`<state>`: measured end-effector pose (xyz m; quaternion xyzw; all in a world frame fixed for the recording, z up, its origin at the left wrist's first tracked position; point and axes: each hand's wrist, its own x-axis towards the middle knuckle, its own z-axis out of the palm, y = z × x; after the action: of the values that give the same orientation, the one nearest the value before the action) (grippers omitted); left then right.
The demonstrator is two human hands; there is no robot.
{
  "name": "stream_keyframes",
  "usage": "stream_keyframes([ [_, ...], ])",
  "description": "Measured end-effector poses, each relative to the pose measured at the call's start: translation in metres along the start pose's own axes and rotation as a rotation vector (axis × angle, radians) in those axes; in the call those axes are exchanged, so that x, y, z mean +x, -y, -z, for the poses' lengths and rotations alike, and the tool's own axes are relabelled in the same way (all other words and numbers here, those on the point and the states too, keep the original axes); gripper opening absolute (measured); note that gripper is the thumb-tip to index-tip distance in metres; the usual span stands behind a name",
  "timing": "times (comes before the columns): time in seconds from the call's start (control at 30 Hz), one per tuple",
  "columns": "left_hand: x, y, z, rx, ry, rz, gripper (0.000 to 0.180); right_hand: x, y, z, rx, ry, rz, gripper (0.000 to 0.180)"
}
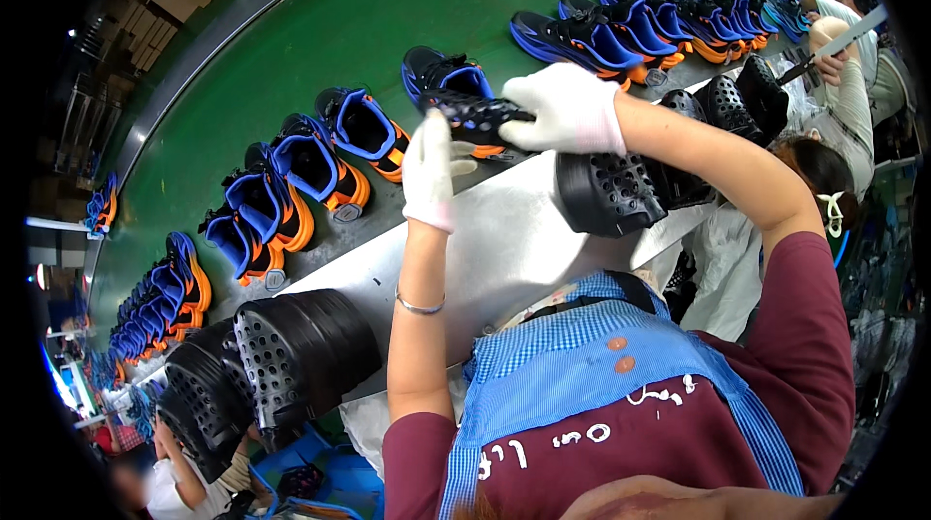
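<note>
A black clog (477,114) with a perforated upper is raised over the row of sneakers. My right hand (567,109), in a white glove, grips its right end. At its left end, the fingers of my gloved left hand (428,173) are stretched up against it, with the thumb apart. Directly behind the clog is a black and blue sneaker (435,69) with an orange sole, partly covered. More black clogs (308,345) are bunched to the left on the metal ledge. Another perforated black clog (611,192) sits right of my hands.
Blue and orange sneakers (308,163) line the green conveyor (388,6) on both sides of my hands. The metal ledge (475,229) runs between it and me. A co-worker (849,83) is at the far right; another person (179,476) is at the lower left.
</note>
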<state>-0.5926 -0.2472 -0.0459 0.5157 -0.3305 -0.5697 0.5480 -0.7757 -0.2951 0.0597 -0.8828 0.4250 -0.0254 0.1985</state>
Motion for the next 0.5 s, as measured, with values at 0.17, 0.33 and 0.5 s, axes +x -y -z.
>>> stream_keyframes([
  [0.17, 0.014, 0.040, 0.008, 0.825, 0.194, -0.683, 0.036, 0.034, -0.026, 0.005, -0.196, 0.207, 0.005, 0.037],
  [0.33, 0.031, 0.052, -0.020, 1.052, 0.022, -0.561, 0.022, 0.083, -0.025, -0.020, -0.384, 0.225, -0.086, 0.029],
  [0.5, 0.040, 0.051, -0.033, 1.128, 0.036, -0.345, 0.030, 0.118, -0.012, -0.054, -0.323, 0.190, -0.253, 0.026],
])
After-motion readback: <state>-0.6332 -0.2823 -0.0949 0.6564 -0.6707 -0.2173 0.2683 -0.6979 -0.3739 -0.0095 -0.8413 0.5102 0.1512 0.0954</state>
